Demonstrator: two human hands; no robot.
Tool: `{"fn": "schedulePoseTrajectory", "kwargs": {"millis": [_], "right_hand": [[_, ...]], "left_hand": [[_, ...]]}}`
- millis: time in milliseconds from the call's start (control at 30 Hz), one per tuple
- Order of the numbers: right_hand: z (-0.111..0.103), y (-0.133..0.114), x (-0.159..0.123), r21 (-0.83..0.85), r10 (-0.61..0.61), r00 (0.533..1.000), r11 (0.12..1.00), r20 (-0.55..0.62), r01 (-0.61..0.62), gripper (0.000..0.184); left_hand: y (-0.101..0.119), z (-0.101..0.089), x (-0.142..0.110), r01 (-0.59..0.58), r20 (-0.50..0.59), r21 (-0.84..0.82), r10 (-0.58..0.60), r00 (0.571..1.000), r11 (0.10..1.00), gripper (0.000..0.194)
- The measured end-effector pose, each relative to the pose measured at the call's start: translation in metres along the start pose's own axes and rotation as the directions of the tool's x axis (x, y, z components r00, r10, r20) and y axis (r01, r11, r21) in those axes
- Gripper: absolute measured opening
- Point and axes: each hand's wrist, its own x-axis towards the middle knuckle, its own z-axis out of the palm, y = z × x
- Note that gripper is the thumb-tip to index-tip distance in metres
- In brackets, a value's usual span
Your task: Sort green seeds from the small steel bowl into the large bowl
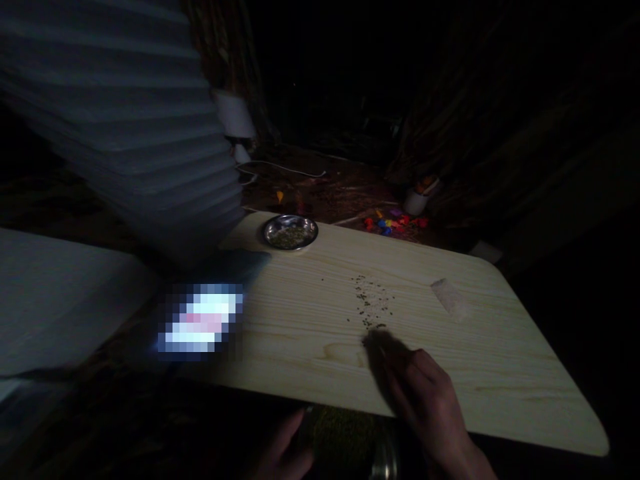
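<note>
Below the table's near edge, my left hand is at the left rim of a shiny metal bowl and seems to grip it. Green grains fill the bowl. Over the near part of the table my right hand has its fingers curled together and pointing down. Whatever its fingertips hold, if anything, is lost in dark shadow. Just beyond them lies a loose patch of dark and pale grains. A second metal bowl, holding greenish and pale grains, stands at the table's far left corner.
The pale wooden table has rounded corners. On its right side is a small pale packet. A lit screen, blurred out, glows at the left edge. Behind are colourful small pieces, a white cup and a pleated curtain.
</note>
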Motion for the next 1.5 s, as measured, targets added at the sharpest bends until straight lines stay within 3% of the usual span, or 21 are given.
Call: {"fn": "schedulePoseTrajectory", "kwargs": {"millis": [233, 433, 933, 1100, 1300, 1367, 1500], "right_hand": [[-0.006, 0.010, -0.002, 0.046, 0.120, 0.993, 0.992, -0.020, -0.119, 0.017], [-0.008, 0.010, -0.019, 0.058, 0.229, 0.973, 0.972, -0.035, -0.227, 0.019], [0.010, -0.008, -0.013, 0.085, 0.100, 0.992, 0.992, -0.082, -0.093, 0.025], [0.013, -0.011, -0.008, 0.106, 0.087, 0.992, 0.991, -0.086, -0.078, 0.025], [0.014, -0.013, 0.000, 0.139, 0.130, 0.987, 0.983, -0.090, -0.117, 0.020], [0.014, -0.012, 0.002, 0.166, 0.141, 0.987, 0.978, -0.074, -0.127, 0.020], [0.011, -0.009, 0.007, 0.233, 0.190, 0.981, 0.956, -0.041, -0.176, 0.017]], "left_hand": [[-0.003, -0.001, 0.002, 0.044, 0.016, -0.027, -0.044, 0.999, 0.999, 0.066], [-0.001, -0.006, -0.001, 0.001, -0.077, 0.030, 0.001, 0.997, 1.000, 0.058], [-0.006, -0.004, -0.001, -0.075, 0.006, 0.070, 0.075, 0.997, 0.995, 0.062], [-0.009, -0.005, -0.001, -0.056, -0.035, 0.174, 0.063, 0.997, 0.983, 0.061], [-0.013, -0.008, 0.000, -0.136, -0.151, 0.199, 0.168, 0.974, 0.970, 0.053], [-0.011, -0.008, 0.001, -0.097, -0.144, 0.135, 0.117, 0.983, 0.986, 0.054], [-0.001, -0.010, 0.002, 0.045, -0.017, 0.024, -0.045, 0.999, 0.999, 0.064]]}}
